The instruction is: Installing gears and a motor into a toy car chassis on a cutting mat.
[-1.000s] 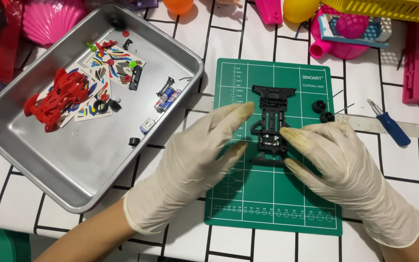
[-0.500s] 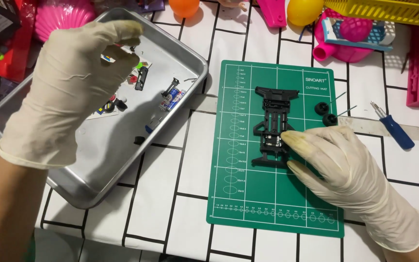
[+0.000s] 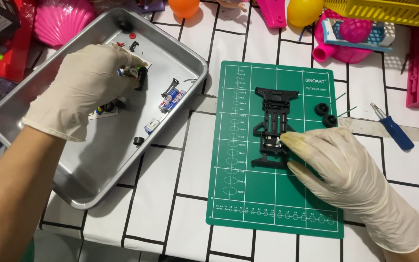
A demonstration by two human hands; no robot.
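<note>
A black toy-car chassis (image 3: 272, 123) lies on a green cutting mat (image 3: 248, 204). My right hand (image 3: 350, 170), in a pale glove, rests on the mat and pinches the chassis's right side between thumb and forefinger. My left hand (image 3: 83, 85), also gloved, is down inside a metal tray (image 3: 98, 179) at the left. Its bunched fingertips touch small parts (image 3: 139, 77) on a sticker sheet. The fingers hide whether they grip one. The red body seen earlier in the tray is covered by this hand.
More small pieces (image 3: 169, 99) lie loose in the tray. Two black wheels (image 3: 327, 114) sit at the mat's right edge, by a metal ruler (image 3: 413, 133) and a blue-handled screwdriver (image 3: 396, 132). Pink toys, an orange and a yellow ball and a yellow basket (image 3: 389, 9) line the back.
My left hand left the chassis, swung left over the tray and has now dropped onto the small parts there. My right hand stayed on the chassis.
</note>
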